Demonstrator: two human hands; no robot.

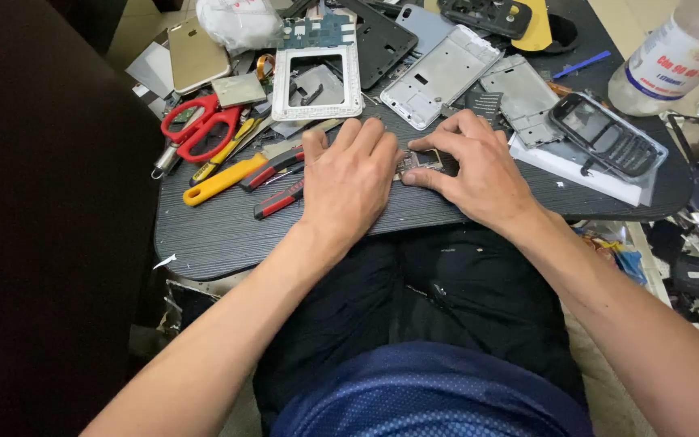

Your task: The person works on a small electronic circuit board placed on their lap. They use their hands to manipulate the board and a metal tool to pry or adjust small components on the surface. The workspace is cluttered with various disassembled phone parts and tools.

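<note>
My left hand (pixel 349 182) lies palm down on the dark work board (pixel 212 231), its fingers over the left end of a small circuit board (pixel 421 162). My right hand (pixel 475 166) pinches the same circuit board between thumb and forefinger from the right. Most of the board is hidden under both hands. Red-and-black pliers (pixel 277 184) lie just left of my left hand.
Red scissors (pixel 197 125), a yellow-handled tool (pixel 220 180), a white phone frame (pixel 317 81), silver phone frames (pixel 438 74), a gold phone (pixel 196 55), a dark keypad phone housing (pixel 608 136) and a plastic bottle (pixel 677 53) crowd the board. Loose parts lie on the floor at right.
</note>
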